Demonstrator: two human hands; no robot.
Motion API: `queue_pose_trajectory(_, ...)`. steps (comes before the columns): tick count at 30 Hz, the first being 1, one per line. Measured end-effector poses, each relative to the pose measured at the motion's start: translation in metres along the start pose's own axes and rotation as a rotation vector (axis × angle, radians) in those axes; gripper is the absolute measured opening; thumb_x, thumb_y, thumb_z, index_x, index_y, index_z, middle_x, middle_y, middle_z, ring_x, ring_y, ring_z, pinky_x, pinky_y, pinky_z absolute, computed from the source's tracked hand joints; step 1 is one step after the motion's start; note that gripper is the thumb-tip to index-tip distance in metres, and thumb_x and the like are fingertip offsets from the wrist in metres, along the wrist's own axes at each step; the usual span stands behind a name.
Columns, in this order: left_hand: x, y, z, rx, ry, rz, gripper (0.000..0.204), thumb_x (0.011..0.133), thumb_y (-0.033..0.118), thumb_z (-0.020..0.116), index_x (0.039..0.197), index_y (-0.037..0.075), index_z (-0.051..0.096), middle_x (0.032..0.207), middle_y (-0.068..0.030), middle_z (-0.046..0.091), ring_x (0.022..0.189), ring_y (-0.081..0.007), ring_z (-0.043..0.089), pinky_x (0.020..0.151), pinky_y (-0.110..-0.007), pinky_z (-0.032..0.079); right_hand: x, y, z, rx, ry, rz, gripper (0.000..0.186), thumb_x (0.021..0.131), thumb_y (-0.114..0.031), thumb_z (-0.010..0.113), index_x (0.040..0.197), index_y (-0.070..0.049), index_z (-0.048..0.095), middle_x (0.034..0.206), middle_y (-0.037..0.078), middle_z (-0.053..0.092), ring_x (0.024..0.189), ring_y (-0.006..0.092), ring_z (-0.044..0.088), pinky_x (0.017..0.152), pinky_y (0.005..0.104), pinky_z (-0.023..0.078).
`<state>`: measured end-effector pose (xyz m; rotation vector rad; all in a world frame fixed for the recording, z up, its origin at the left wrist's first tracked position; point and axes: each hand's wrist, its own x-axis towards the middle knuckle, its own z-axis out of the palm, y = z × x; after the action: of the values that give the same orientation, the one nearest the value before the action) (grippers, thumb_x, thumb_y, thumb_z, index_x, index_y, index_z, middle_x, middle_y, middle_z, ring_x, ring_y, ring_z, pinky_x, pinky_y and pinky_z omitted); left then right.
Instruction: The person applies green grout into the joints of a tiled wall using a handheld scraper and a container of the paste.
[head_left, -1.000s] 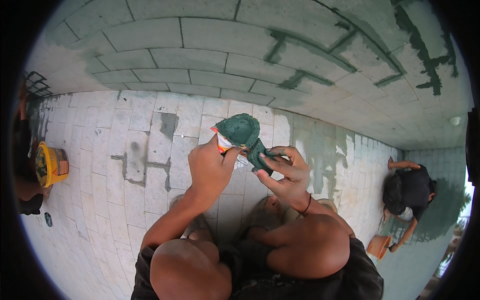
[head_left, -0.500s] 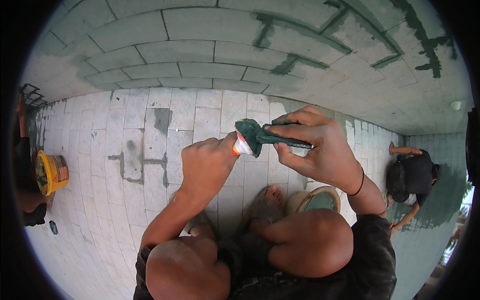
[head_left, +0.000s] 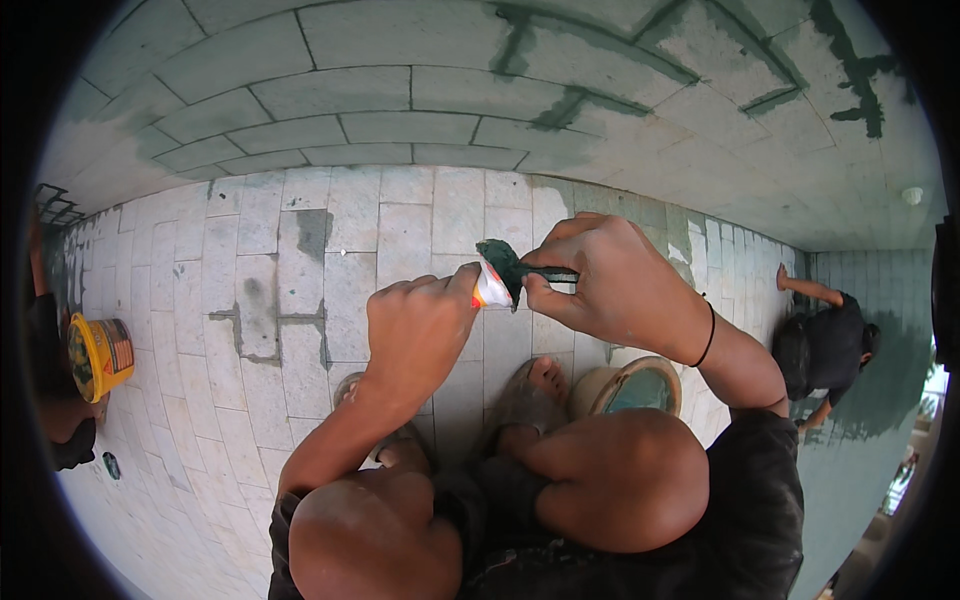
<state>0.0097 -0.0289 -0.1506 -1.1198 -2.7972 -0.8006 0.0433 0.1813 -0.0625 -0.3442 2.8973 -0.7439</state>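
Note:
My left hand [head_left: 418, 328] is closed on a white, red and yellow piece of plastic [head_left: 491, 288] that looks like a cut piece of packaging. Dark green paste [head_left: 500, 258] covers its right face. In a pinch, the thumb and fingers of my right hand [head_left: 622, 288] hold a thin dark spreader [head_left: 552, 274], seen almost edge-on. The spreader's left end meets the paste. Both hands are raised in front of my knees, above the tiled floor [head_left: 350, 290].
A tan bucket [head_left: 592, 392] holding greenish liquid stands by my right foot. On the far left, a yellow bucket [head_left: 118, 355] with dark paste sits beside one person [head_left: 60, 400]. Another person [head_left: 838, 345] crouches at right. Tiled wall [head_left: 360, 88] with green-smeared joints rises ahead.
My right hand has tilted the spreader, so its broad face has turned to a narrow edge. Its end stays at the paste. The left hand has barely moved.

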Motion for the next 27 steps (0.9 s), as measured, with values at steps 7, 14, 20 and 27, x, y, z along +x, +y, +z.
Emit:
queue_pose_trajectory(7,-0.001,0.004,0.013,0.114,-0.115,-0.025,0.023,0.078,0.022,0.078,0.091,0.01,0.064,0.063,-0.0076,0.063,0.057,-0.0281,0.065,0.051,-0.04,0.048,0.012,0.009,-0.002,0.154,-0.31,0.331,0.027,0.087,-0.023,0.069,0.094,0.002,0.077,0.065,0.014,0.064,0.046,0.0196,0.057,0.05,0.0342,0.047)
queue_pose_trajectory(14,0.0,0.008,0.012,0.15,-0.149,0.06,0.014,0.079,0.01,0.065,0.093,0.009,0.066,0.063,-0.0059,0.066,0.062,-0.0211,0.069,0.055,-0.034,0.051,0.016,0.043,0.007,0.651,-0.501,0.575,0.04,0.089,-0.033,0.065,0.085,0.004,0.077,0.071,0.008,0.068,0.065,0.0147,0.068,0.06,0.0296,0.054)
queue_pose_trajectory(20,-0.001,0.015,0.008,0.16,-0.192,0.114,0.011,0.079,0.011,0.066,0.09,0.009,0.064,0.062,-0.0047,0.065,0.062,-0.0205,0.069,0.055,-0.034,0.051,-0.01,0.073,0.023,1.159,-0.535,0.72,0.037,0.093,-0.03,0.063,0.098,0.005,0.071,0.085,0.009,0.071,0.071,0.0161,0.068,0.061,0.027,0.056)
queue_pose_trajectory(27,0.001,0.016,0.025,0.147,-0.17,0.054,0.023,0.081,0.025,0.076,0.093,0.008,0.068,0.061,-0.0069,0.064,0.057,-0.0272,0.066,0.054,-0.039,0.05,-0.079,0.13,0.043,2.089,-0.067,0.456,0.037,0.101,-0.021,0.055,0.125,0.007,0.054,0.117,0.02,0.065,0.095,0.0269,0.068,0.082,0.0349,0.059)
